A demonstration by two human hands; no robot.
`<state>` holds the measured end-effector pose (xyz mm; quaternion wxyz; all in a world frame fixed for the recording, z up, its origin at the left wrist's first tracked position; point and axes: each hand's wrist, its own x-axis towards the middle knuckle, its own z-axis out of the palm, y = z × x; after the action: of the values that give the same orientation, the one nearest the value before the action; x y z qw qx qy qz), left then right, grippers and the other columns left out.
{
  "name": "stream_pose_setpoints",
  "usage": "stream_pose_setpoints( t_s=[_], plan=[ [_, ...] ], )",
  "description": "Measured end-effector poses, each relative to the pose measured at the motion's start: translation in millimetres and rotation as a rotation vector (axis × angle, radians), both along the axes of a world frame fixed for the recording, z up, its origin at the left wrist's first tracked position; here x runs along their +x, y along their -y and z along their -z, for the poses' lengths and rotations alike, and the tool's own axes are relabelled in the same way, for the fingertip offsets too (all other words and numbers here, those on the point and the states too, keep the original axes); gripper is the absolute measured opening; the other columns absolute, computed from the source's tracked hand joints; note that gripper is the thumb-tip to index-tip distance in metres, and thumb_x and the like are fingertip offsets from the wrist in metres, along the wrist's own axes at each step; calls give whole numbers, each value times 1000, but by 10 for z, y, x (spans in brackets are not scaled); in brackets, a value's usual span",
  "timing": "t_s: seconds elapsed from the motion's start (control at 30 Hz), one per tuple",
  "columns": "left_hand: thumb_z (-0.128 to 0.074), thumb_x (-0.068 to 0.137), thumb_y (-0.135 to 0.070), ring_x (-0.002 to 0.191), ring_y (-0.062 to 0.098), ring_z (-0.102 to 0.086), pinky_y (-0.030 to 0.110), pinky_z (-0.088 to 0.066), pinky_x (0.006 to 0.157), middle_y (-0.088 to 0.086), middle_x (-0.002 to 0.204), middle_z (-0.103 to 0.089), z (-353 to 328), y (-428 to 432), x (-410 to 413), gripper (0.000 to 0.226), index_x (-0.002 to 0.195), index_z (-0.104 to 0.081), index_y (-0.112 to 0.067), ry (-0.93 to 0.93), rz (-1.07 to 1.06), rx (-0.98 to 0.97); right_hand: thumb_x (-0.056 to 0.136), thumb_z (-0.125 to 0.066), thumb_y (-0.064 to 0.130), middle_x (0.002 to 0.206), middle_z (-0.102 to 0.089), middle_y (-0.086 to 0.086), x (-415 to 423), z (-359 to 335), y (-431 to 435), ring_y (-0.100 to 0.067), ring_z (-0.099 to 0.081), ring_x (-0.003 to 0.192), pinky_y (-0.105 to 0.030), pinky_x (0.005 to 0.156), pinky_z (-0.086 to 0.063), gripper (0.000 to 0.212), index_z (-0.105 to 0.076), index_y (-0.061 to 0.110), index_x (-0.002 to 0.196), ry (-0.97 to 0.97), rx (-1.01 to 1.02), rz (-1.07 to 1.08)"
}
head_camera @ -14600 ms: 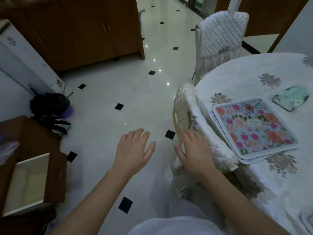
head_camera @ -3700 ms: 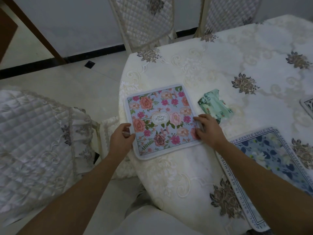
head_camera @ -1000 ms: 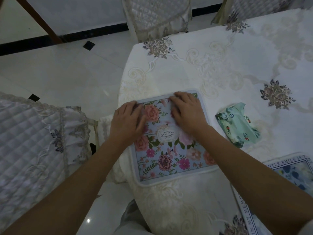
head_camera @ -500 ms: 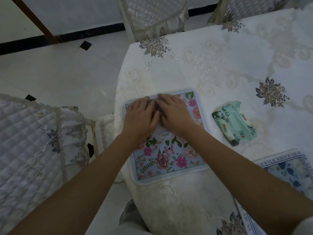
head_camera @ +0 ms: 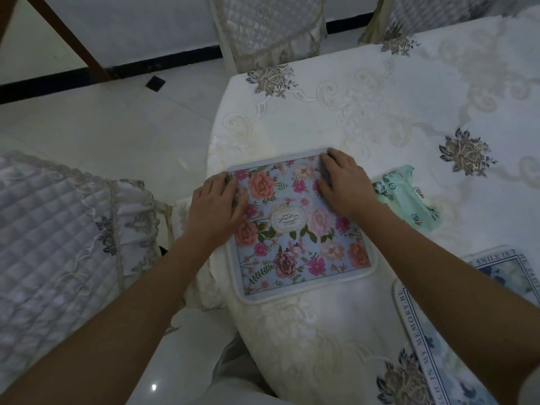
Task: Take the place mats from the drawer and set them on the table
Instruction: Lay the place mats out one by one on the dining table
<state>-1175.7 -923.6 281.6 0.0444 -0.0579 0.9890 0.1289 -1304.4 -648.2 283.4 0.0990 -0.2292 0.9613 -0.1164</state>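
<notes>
A square floral place mat (head_camera: 298,229) with pink roses on pale blue lies flat near the edge of the table (head_camera: 365,112), which wears a cream embroidered cloth. My left hand (head_camera: 217,204) presses flat on the mat's far left part. On its far right corner rests my right hand (head_camera: 343,185), fingers spread and straight. A second mat (head_camera: 438,331), blue with lettering round its border, lies at the lower right, partly hidden by my right forearm.
A green tissue packet (head_camera: 404,198) lies just right of the floral mat. A quilted chair (head_camera: 64,238) stands at the left of the table, and two more chair backs (head_camera: 268,27) stand at the far side. White tiled floor shows at the left.
My hands were side by side at the mat's far middle half a second ago. They have slid apart, the left toward the left edge, the right toward the far right corner.
</notes>
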Motion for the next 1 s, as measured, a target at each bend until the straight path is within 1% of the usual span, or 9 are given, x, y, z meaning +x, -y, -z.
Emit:
stream_pose_setpoints(
  t_s=[0.13,0.37,0.5,0.57,0.67,0.8,0.87,0.93,1.0],
  plan=[
    [-28,99,-50,129,33,-45,46,-39,103,17,140,-52,-53,-43,158,60,135,-55,-9,0,6,13,98,-47,33,156,-31,-15,186,-53,-55,-33,-32,140,-49,111,-35,59,-32,8,149,33,28,23],
    [-32,101,-49,127,34,-46,46,-40,103,18,139,-52,-52,-219,653,59,134,-54,-5,20,38,-7,97,-47,33,153,-37,-14,753,-69,-373,-32,-36,138,-48,111,-35,58,-36,8,148,11,54,39],
    [-27,100,-50,127,35,-46,47,-40,105,19,140,-51,-68,-374,1023,67,145,-45,-4,37,56,11,95,-52,31,152,-39,-15,1200,-41,-588,-32,-38,137,-46,106,-38,57,-40,7,145,15,20,60],
    [-28,100,-50,127,36,-47,48,-41,105,20,140,-51,-44,-462,1230,67,143,-47,-2,29,55,25,96,-53,32,153,-36,-14,1462,-6,-704,-30,-35,139,-46,108,-37,59,-37,7,147,28,2,79],
    [-30,101,-49,126,34,-49,46,-42,104,18,138,-53,-18,-602,1529,63,137,-54,-4,-7,55,46,96,-49,33,155,-35,-12,1815,31,-855,-28,-34,141,-46,111,-36,59,-37,7,148,23,-22,106],
    [-33,101,-47,128,32,-48,46,-42,105,16,140,-52,4,-716,1813,60,140,-52,-7,-21,64,65,92,-42,37,156,-34,-8,2095,44,-983,-26,-32,142,-45,113,-35,67,-31,11,153,33,-20,106],
    [-32,100,-49,126,32,-50,48,-43,102,15,138,-54,-19,-714,1812,60,138,-55,-8,-14,52,41,91,-40,39,157,-34,-6,2113,27,-998,-26,-32,142,-45,112,-36,69,-29,13,154,46,-8,112],
    [-30,99,-51,120,32,-55,47,-44,96,14,131,-60,-82,-696,1738,59,130,-61,-10,-22,49,11,89,-41,37,154,-38,-9,2087,-17,-955,-29,-37,138,-46,110,-38,67,-36,11,150,51,-5,135],
    [-28,99,-53,116,31,-56,45,-44,94,12,127,-62,-168,-703,1667,59,124,-63,-12,-21,64,-12,89,-47,32,150,-42,-10,2099,-77,-840,-32,-41,134,-46,106,-39,57,-45,11,142,39,-29,134]
  ],
)
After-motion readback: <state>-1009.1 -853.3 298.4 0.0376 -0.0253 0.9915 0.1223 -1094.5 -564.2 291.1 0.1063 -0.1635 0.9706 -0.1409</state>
